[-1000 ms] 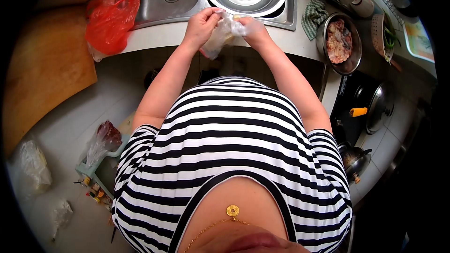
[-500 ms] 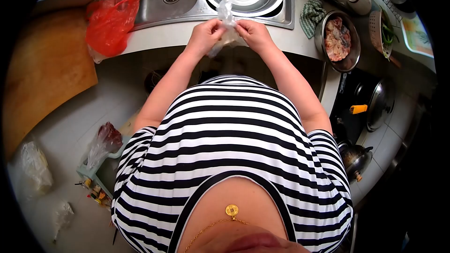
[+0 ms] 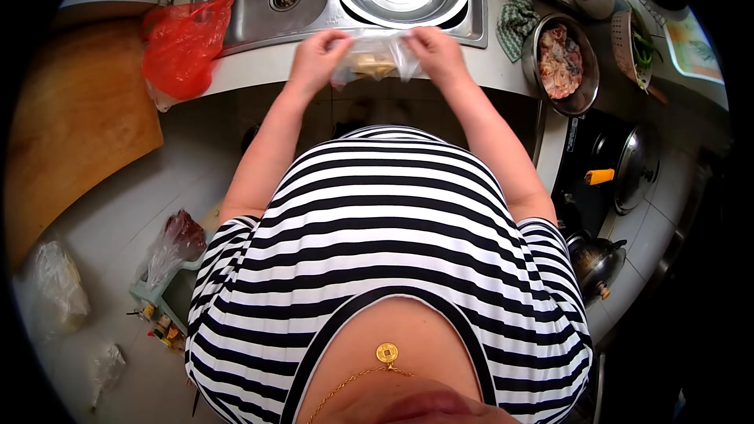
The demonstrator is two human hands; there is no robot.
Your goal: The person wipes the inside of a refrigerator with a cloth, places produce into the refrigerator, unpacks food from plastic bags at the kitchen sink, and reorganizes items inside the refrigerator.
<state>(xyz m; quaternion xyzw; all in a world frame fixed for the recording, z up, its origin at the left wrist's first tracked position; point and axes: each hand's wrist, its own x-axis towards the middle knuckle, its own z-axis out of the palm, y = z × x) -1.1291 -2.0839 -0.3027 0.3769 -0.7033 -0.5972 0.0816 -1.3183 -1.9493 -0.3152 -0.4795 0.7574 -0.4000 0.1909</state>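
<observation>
A clear plastic bag (image 3: 385,49) is stretched between my two hands, just in front of the sink's edge. Pale yellowish pieces (image 3: 374,64) show inside it; their kind I cannot make out. My left hand (image 3: 318,56) pinches the bag's left side, fingers closed. On the other side my right hand (image 3: 437,53) grips its right edge. Both hands are slightly blurred. Directly beyond them a metal basin (image 3: 343,1) of water sits in the right bowl of the sink (image 3: 263,38).
A red plastic bag (image 3: 184,55) lies on the counter's left, beside a wooden board (image 3: 86,126). To the right are a checked cloth (image 3: 517,27), a metal bowl (image 3: 591,82) of raw meat (image 3: 560,67), and a colander (image 3: 624,47) with green vegetables. A lidded pan (image 3: 635,165) is below them.
My hands have moved apart, spreading the bag's gathered top wide between them. The yellowish contents now show more plainly.
</observation>
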